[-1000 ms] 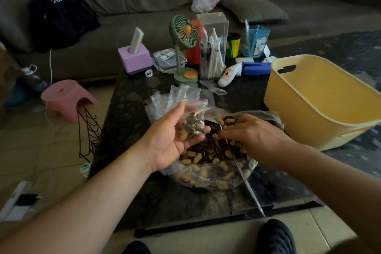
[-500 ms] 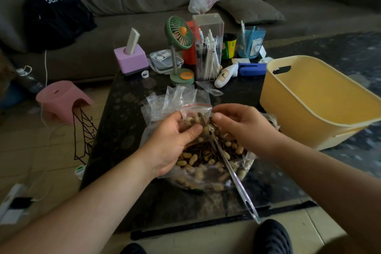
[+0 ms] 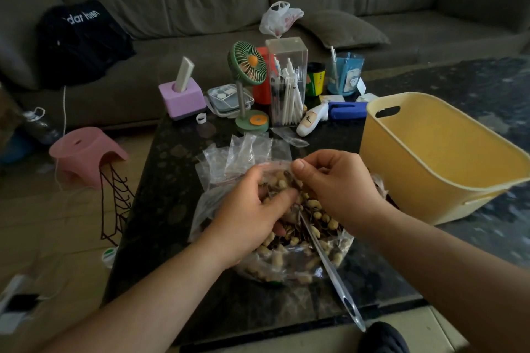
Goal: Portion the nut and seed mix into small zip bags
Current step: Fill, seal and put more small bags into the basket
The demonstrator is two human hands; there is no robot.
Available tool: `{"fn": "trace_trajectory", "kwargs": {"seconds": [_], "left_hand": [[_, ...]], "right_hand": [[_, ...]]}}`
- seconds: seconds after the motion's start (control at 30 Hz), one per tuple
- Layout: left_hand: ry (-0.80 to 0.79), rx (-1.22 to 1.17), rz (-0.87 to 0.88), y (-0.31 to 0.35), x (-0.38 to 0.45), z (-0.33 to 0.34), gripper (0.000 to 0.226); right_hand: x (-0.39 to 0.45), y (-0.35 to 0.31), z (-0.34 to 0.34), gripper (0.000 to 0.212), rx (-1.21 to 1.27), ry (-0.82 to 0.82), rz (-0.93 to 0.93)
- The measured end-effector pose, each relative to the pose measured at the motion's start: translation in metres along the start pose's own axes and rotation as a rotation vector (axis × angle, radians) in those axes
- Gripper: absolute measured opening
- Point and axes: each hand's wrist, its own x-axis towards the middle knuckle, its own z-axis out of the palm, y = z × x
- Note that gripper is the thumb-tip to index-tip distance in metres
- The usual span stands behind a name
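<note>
A large clear bag of peanuts and dark seeds (image 3: 289, 262) lies open on the dark table (image 3: 172, 180). Above it my left hand (image 3: 252, 218) grips a small zip bag (image 3: 279, 180) partly filled with the mix, thumb across its front. My right hand (image 3: 335, 183) pinches the top edge of that small bag from the right. A clear plastic scoop handle (image 3: 332, 269) sticks out of the big bag toward me. Several empty small zip bags (image 3: 241, 152) lie just behind the hands.
A yellow plastic tub (image 3: 430, 157) stands at the right of the table. At the back are a green desk fan (image 3: 248, 66), a clear box of pens (image 3: 286, 89), a purple holder (image 3: 182, 97) and a blue cup (image 3: 345, 73). A pink stool (image 3: 86, 152) sits on the floor at left.
My right hand came up out of the big bag and now pinches the small bag's top edge. The small bag holds more of the mix. My left hand has lifted the small bag slightly.
</note>
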Motion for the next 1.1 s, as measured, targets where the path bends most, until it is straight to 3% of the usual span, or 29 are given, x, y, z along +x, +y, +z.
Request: {"fn": "trace_trajectory", "kwargs": {"seconds": [0.13,0.2,0.3,0.43,0.9,1.1], "left_hand": [[-0.036,-0.163,-0.009,0.003,-0.003,-0.003,0.039],[0.038,-0.256,-0.015,0.006,-0.002,-0.007,0.034],[0.168,-0.212,0.047,0.006,0.002,-0.014,0.023],[0.183,-0.170,0.089,0.004,0.002,-0.015,0.013],[0.273,-0.194,0.118,0.006,0.002,-0.010,0.009],[0.306,-0.231,0.086,0.007,0.003,-0.010,0.011]], "right_hand": [[0.001,-0.004,-0.004,0.017,0.088,-0.007,0.045],[0.000,-0.005,-0.006,0.017,0.095,-0.027,0.055],[0.000,-0.005,-0.006,0.017,0.091,-0.031,0.060],[0.000,-0.006,-0.007,0.015,0.076,-0.059,0.053],[0.001,-0.005,-0.011,0.008,0.222,-0.096,0.115],[0.000,-0.009,-0.016,0.009,0.148,-0.125,0.083]]}}
